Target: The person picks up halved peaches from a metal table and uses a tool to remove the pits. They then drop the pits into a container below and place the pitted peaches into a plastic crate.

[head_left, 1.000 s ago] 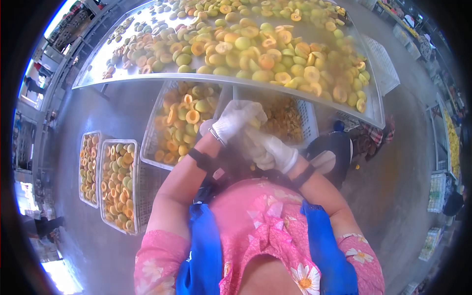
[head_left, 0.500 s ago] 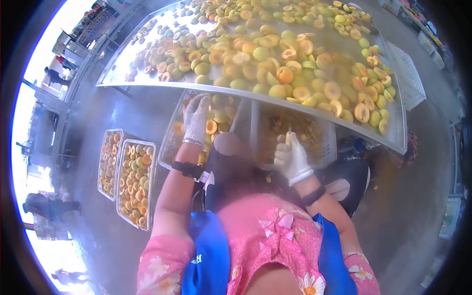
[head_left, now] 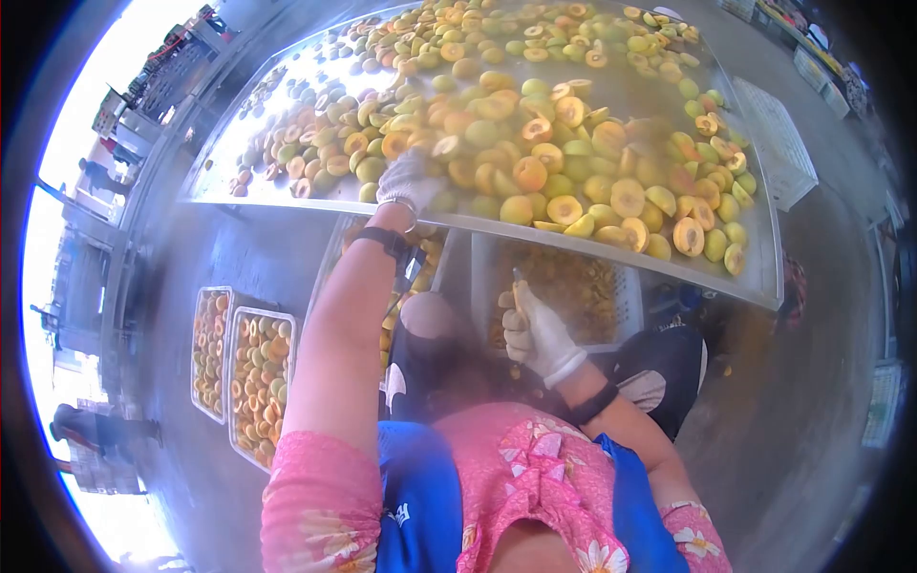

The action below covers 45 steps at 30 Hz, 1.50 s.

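My left hand (head_left: 411, 181), in a white glove, reaches over the near edge of the metal table (head_left: 325, 204) into a heap of halved stone fruit (head_left: 564, 209); its fingers are blurred and partly hidden among the pieces. Lower down, my gloved right hand (head_left: 544, 341) is closed around a small tool (head_left: 519, 286) with a slim light-brown handle and a short metal tip pointing up. Behind that hand stands a white crate (head_left: 626, 304) holding brownish-yellow scraps. Beneath my left forearm is another crate (head_left: 325, 277) with fruit in it, partly covered by the arm.
Two crates of fruit halves (head_left: 260, 382) (head_left: 208, 353) stand on the floor at left. An upturned-looking white crate (head_left: 778, 143) is beyond the table's right end. A person (head_left: 100, 430) is at the far left. My knees are below the table edge.
My left hand has moved up from the crate below the table onto the fruit heap. My right hand has shifted slightly left and down in view, still gripping the small tool.
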Available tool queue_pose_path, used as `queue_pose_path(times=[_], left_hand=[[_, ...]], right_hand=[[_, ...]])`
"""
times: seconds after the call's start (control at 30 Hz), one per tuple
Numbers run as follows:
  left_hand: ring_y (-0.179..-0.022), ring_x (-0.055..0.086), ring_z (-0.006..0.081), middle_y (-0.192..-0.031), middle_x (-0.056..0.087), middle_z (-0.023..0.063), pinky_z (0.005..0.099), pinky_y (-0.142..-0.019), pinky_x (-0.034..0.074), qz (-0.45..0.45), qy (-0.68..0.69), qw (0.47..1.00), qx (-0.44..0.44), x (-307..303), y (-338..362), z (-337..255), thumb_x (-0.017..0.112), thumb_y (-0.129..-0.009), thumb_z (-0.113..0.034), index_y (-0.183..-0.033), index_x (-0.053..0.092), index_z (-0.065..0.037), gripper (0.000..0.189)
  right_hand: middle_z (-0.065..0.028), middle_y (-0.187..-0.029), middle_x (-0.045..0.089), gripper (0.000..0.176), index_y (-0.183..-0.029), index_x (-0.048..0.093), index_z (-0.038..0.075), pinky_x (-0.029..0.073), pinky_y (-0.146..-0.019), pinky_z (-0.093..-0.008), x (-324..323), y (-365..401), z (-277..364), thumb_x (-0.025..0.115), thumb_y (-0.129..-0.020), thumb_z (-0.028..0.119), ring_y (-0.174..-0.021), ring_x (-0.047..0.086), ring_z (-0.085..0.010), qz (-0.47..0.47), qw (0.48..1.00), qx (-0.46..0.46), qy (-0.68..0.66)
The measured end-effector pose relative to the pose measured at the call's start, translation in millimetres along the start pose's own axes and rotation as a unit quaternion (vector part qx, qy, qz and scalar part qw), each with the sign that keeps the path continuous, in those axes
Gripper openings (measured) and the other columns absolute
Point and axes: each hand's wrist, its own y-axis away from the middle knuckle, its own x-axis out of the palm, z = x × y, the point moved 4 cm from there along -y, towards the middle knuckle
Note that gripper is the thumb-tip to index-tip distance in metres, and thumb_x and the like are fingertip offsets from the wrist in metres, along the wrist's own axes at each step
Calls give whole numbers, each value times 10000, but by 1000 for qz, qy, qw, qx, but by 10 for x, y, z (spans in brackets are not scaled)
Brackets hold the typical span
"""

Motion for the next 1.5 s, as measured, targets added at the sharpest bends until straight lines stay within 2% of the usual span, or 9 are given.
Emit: queue_pose_path(times=[0.1, 0.2, 0.37, 0.43, 0.57, 0.7, 1.3, 1.4, 1.5], left_hand=[[-1163, 600, 319, -1252, 611, 186, 382, -994, 461, -51, 8, 998, 25, -103, 158, 33, 776, -723, -403, -1324, 527, -69, 732], [-1124, 617, 293, -1213, 618, 149, 394, -954, 504, -116, 475, 872, -7, 21, 323, 256, 630, -862, -221, -1290, 531, -26, 482], [-1090, 627, 321, -1178, 621, 157, 503, -925, 535, -85, 412, 898, 129, 373, 686, 367, 490, -947, -203, -1231, 535, -8, 347], [-1082, 631, 331, -1185, 618, 164, 498, -910, 545, 60, 887, 456, -34, 342, 1104, -11, 491, -965, -261, -1189, 536, 9, 353], [-1012, 660, 338, -1098, 647, 177, 507, -883, 559, 80, 892, 442, -58, 618, 1390, -164, 452, -998, -367, -1152, 540, 14, 421], [-913, 664, 326, -1019, 656, 175, 451, -826, 569, 92, 897, 422, -92, 748, 1617, -326, 414, -1020, -408, -1147, 544, 2, 448], [-899, 650, 306, -941, 665, 152, 429, -835, 552, 96, 903, 412, -78, 662, 2027, -456, 490, -993, -435, -1086, 602, -47, 414], [-894, 650, 285, -933, 661, 142, 423, -829, 554, 12, 855, 519, -3, 759, 1954, -392, 495, -995, -421, -1048, 608, -37, 404], [-891, 647, 263, -933, 660, 135, 410, -817, 557, -112, 779, 615, 53, 680, 1984, -362, 492, -1000, -401, -1010, 612, -30, 390]], right_hand=[[61, -631, 453, 380, -1007, 543, 170, 242, -388, -227, 22, 6, -30, 489, -991, 546, -412, 324, -59, 9, 1000, -7, 22], [52, -643, 457, 365, -1011, 539, 166, 241, -380, -228, 85, 85, -17, 475, -1004, 525, -409, 322, -59, 5, 998, -19, 62], [29, -649, 467, 331, -1040, 539, 141, 267, -348, -248, 94, 93, -54, 462, -1027, 462, -383, 337, -76, -40, 978, -84, 185], [25, -642, 468, 299, -1063, 545, 140, 295, -336, -266, 158, 143, -29, 462, -1035, 426, -373, 364, -93, -50, 936, -179, 298], [-62, -682, 555, 306, -1068, 586, 77, 409, -456, -334, 253, 232, 50, 486, -1033, 364, -500, 546, -143, -100, 824, -296, 472], [-226, -1011, 661, 391, -1210, 580, 36, 462, -859, -425, 451, 379, 121, 494, -1011, 360, -935, 611, -406, -120, 754, -305, 569], [-331, -1146, 611, 531, -1335, 492, -41, 494, -877, -449, 643, 323, -25, 469, -1028, 392, -1053, 605, -460, -123, 704, -408, 569], [-317, -1187, 602, 520, -1340, 493, -29, 495, -872, -437, 662, 327, -36, 471, -1030, 388, -1057, 609, -447, -136, 625, -478, 602], [-220, -1303, 594, 566, -1378, 503, -8, 417, -1025, -341, 750, 414, -63, 459, -1030, 436, -1216, 562, -305, -116, 759, -285, 574]])
